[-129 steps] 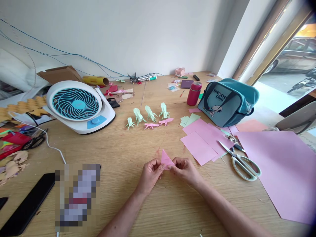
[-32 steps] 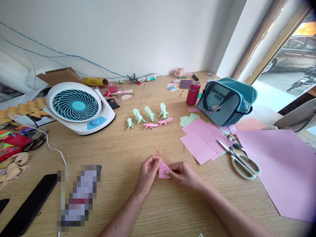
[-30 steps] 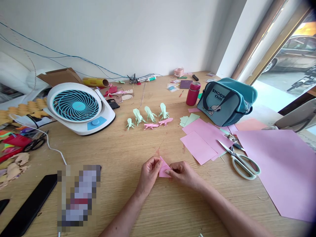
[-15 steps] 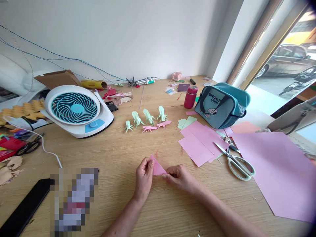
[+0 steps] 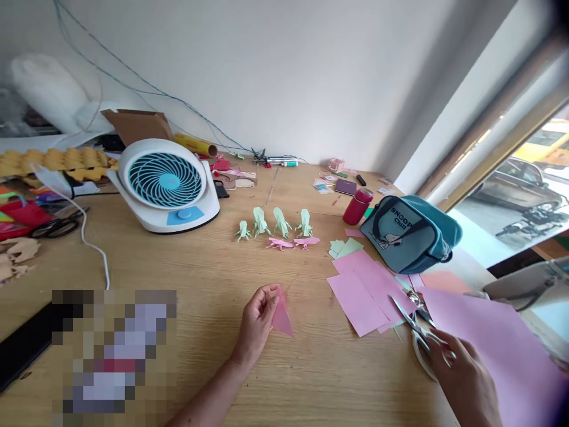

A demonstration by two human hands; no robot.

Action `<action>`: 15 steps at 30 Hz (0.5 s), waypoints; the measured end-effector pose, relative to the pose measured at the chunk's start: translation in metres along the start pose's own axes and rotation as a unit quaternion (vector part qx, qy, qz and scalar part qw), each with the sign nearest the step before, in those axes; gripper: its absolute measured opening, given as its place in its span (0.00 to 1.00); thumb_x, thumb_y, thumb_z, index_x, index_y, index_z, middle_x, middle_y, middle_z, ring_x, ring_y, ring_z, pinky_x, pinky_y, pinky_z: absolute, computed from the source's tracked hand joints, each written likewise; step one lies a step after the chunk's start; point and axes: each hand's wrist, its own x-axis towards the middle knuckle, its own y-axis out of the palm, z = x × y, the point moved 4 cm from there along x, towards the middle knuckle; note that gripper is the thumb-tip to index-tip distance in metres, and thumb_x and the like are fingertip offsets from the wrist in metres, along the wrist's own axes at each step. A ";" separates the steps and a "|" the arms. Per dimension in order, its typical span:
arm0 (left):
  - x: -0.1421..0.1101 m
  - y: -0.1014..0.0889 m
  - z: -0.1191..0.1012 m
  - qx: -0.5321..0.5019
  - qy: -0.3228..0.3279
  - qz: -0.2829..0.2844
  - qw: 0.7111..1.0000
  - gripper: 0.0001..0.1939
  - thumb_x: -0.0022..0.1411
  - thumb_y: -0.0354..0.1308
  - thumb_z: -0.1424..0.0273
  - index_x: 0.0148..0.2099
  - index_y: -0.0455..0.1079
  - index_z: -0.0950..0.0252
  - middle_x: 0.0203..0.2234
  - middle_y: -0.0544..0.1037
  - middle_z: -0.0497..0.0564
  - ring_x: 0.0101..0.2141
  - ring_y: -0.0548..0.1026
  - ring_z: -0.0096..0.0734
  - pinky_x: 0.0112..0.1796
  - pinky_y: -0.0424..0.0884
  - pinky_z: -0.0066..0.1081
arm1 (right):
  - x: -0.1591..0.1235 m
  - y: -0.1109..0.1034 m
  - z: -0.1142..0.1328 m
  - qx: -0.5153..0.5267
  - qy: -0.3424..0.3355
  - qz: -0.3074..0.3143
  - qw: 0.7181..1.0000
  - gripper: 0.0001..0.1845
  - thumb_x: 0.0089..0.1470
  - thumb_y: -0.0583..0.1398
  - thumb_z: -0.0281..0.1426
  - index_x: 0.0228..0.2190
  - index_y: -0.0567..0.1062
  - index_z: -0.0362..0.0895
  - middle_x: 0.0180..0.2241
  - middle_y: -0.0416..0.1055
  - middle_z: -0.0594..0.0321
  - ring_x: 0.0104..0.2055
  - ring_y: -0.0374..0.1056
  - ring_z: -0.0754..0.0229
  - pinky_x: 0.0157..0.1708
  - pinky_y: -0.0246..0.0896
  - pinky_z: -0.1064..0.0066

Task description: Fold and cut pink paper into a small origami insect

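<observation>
My left hand pinches a folded pink paper triangle just above the wooden table. My right hand is at the lower right, its fingers curled onto the handles of the white scissors, whose blades lie open on pink paper. Small pink sheets lie between the two hands. A large pink sheet lies under and past my right hand.
Green and pink origami figures stand mid-table. A white and blue fan with its cord sits at the left. A teal bag and a red bottle are at the right. Black scissors and paper scraps lie far left.
My right hand let go of the pink triangle and moved right onto the white scissors. My left hand alone keeps the triangle. The view swung to the right.
</observation>
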 end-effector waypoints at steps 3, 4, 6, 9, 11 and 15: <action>-0.002 0.005 -0.004 -0.021 0.010 0.032 0.999 0.23 0.60 0.59 0.53 0.49 0.70 0.66 0.23 0.60 0.42 0.21 0.59 0.22 0.20 0.55 0.20 | -0.001 0.000 -0.035 -0.056 0.036 0.018 0.998 0.27 0.52 0.53 0.52 0.41 0.77 0.46 0.43 0.72 0.49 0.41 0.73 0.42 0.36 0.68 0.54; -0.003 0.007 -0.006 -0.028 0.014 0.044 0.999 0.22 0.60 0.60 0.54 0.48 0.70 0.66 0.22 0.60 0.42 0.21 0.58 0.21 0.20 0.55 0.20 | -0.002 0.001 -0.037 -0.060 0.028 0.026 0.997 0.27 0.53 0.52 0.52 0.41 0.77 0.46 0.44 0.72 0.48 0.43 0.73 0.42 0.38 0.68 0.54; -0.004 0.010 -0.008 -0.039 0.018 0.066 0.997 0.22 0.60 0.61 0.54 0.47 0.70 0.66 0.22 0.59 0.41 0.20 0.57 0.20 0.19 0.54 0.20 | -0.004 0.004 -0.033 -0.060 0.009 0.046 0.997 0.28 0.54 0.51 0.52 0.41 0.77 0.45 0.45 0.71 0.48 0.46 0.71 0.41 0.40 0.68 0.53; -0.005 0.013 -0.008 -0.055 0.018 0.092 0.994 0.22 0.58 0.63 0.54 0.47 0.70 0.66 0.24 0.61 0.42 0.20 0.58 0.19 0.19 0.55 0.19 | -0.004 0.005 -0.024 -0.058 -0.009 0.060 0.997 0.30 0.53 0.52 0.54 0.39 0.79 0.45 0.45 0.71 0.47 0.49 0.69 0.40 0.45 0.66 0.52; -0.005 0.015 -0.007 -0.064 0.010 0.112 0.992 0.24 0.57 0.64 0.54 0.48 0.69 0.65 0.25 0.62 0.41 0.20 0.60 0.19 0.18 0.56 0.19 | -0.003 0.006 -0.022 -0.057 -0.013 0.064 0.996 0.30 0.50 0.54 0.55 0.39 0.80 0.44 0.44 0.71 0.47 0.50 0.69 0.39 0.46 0.66 0.52; -0.006 0.021 -0.003 -0.090 -0.016 0.155 0.984 0.28 0.55 0.65 0.53 0.52 0.66 0.63 0.27 0.64 0.42 0.20 0.63 0.18 0.16 0.60 0.19 | -0.001 0.010 -0.029 -0.063 -0.002 0.082 0.995 0.31 0.50 0.53 0.54 0.40 0.79 0.43 0.39 0.72 0.47 0.43 0.71 0.40 0.41 0.68 0.53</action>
